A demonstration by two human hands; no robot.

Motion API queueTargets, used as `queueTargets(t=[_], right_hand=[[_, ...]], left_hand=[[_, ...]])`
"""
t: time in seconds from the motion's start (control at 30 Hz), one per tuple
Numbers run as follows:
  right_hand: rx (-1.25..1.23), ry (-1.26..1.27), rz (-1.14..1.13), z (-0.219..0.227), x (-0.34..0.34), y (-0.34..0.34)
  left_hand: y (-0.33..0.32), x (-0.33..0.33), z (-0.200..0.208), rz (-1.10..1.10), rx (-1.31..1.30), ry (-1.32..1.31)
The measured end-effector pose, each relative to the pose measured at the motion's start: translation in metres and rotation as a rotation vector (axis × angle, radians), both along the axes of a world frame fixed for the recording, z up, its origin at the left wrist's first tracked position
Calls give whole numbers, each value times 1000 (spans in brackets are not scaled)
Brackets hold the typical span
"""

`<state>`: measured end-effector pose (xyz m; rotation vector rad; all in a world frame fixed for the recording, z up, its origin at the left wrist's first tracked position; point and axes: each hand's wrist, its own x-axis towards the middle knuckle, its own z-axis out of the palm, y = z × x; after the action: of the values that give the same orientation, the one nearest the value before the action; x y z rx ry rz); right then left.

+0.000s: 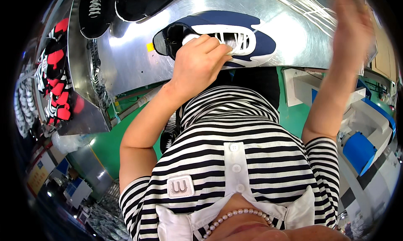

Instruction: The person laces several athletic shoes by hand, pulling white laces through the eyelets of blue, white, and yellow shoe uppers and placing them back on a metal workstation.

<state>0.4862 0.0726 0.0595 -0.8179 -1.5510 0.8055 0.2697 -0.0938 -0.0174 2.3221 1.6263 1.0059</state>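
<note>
A navy and white sneaker (263, 40) lies on its sole on the metal table, toe to the right, with a dark lining at the heel. White laces (239, 42) cross its opening. My left hand (201, 58) is over the shoe's opening, fingers pinched together at the near edge beside the laces. My right hand (352, 24) is raised at the far right, away from the shoe and smeared by motion. A faint white strand runs near its fingers; whether they hold it cannot be told.
A bundle of white laces (300, 7) lies at the table's far right. Black shoes (95, 12) stand at the far left. Red, black and white shoe pieces (58, 79) hang beyond the left edge of the metal table (130, 64). A blue bin (359, 152) stands at the lower right.
</note>
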Motion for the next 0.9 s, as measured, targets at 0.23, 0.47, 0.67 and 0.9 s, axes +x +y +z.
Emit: queueTargets(t=[0.23, 0.47, 0.67, 0.9], right_hand=[[-536, -146, 513, -81, -51, -69], [-465, -309, 533, -82, -79, -55], [-424, -406, 536, -86, -84, -50], [-416, -319, 478, -79, -68, -57]], left_hand=[[-6, -10, 21, 293, -596, -394], [-1, -7, -1, 449, -372, -282], [3, 6, -5, 634, -232, -163], [5, 8, -12, 665, -119, -211]])
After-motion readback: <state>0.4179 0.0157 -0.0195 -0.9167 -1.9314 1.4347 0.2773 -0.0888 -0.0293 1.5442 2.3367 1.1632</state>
